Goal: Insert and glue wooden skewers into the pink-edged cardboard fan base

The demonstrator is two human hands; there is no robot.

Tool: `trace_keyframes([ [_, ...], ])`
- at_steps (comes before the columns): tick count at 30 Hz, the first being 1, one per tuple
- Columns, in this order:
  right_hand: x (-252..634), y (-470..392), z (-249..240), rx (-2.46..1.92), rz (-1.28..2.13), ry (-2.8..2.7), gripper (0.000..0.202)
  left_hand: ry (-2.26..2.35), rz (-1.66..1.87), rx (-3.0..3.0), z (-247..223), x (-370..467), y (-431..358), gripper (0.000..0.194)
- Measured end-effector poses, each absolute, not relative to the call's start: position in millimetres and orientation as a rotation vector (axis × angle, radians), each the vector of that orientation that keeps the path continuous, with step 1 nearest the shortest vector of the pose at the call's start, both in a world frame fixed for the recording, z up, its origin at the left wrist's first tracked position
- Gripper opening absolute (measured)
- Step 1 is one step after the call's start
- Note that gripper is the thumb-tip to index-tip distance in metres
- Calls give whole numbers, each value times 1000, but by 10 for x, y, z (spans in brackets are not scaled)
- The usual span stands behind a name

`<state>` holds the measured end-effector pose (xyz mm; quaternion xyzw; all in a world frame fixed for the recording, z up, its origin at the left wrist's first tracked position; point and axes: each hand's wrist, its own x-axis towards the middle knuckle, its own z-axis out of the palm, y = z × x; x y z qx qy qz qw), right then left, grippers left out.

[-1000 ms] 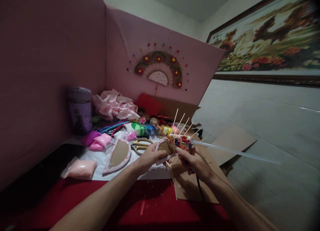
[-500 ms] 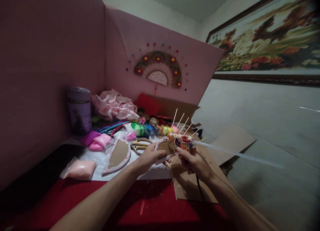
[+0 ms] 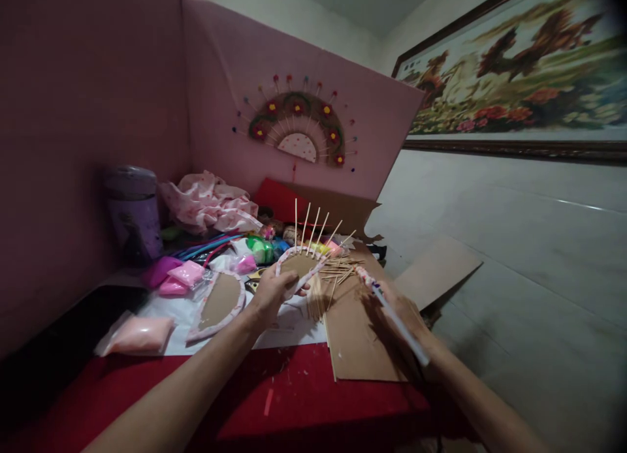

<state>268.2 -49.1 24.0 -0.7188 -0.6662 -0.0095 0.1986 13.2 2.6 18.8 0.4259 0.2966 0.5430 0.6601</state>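
Note:
My left hand (image 3: 277,291) grips a half-round cardboard piece (image 3: 300,264) edged with pinkish-white cloth. Several thin wooden sticks (image 3: 313,234) fan out from its curved edge. To the right, my right hand (image 3: 399,308) is closed around a flower-patterned glue gun (image 3: 367,280), held apart from the piece. A long translucent glue stick (image 3: 404,329) juts from the gun's back end. Loose wooden sticks (image 3: 337,270) lie between my hands. A second cloth-edged half-round (image 3: 223,299) rests left of my left hand. Gold-handled scissors (image 3: 253,281) are mostly hidden behind that hand.
Brown cardboard (image 3: 367,348) lies at the right of the red-covered table (image 3: 235,394). Bags of pink clay (image 3: 140,334), a purple tumbler (image 3: 133,215) and crumpled cloth (image 3: 210,202) stand left. A decorated fan shape (image 3: 296,123) is on the pink board behind.
The glue gun has pulled away from the half-round piece, right and toward me, its glue stick now pointing nearer. The piece has tilted so its sticks stand more upright. The view has shifted slightly.

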Motion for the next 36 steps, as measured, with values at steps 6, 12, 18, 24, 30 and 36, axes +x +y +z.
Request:
trace_keyframes([
  [6,2712,-475,22,-2250,51,-2011,43,661,1230,959,184,130,11,28],
  [12,2611,-489,95,-1874,-171,-2073,31,654,1208,910,172,135,19,26],
  [18,2031,-319,208,-1340,728,-1615,30,468,1153,944,141,155,-11,38],
  [24,1549,-41,194,-950,1308,-1107,36,418,1184,1003,106,201,-31,49],
  [30,1845,193,296,-828,1199,-927,40,879,1334,1366,-57,100,195,27],
  [36,2078,261,126,-766,1115,-877,45,1275,1201,2052,-122,150,250,15],
])
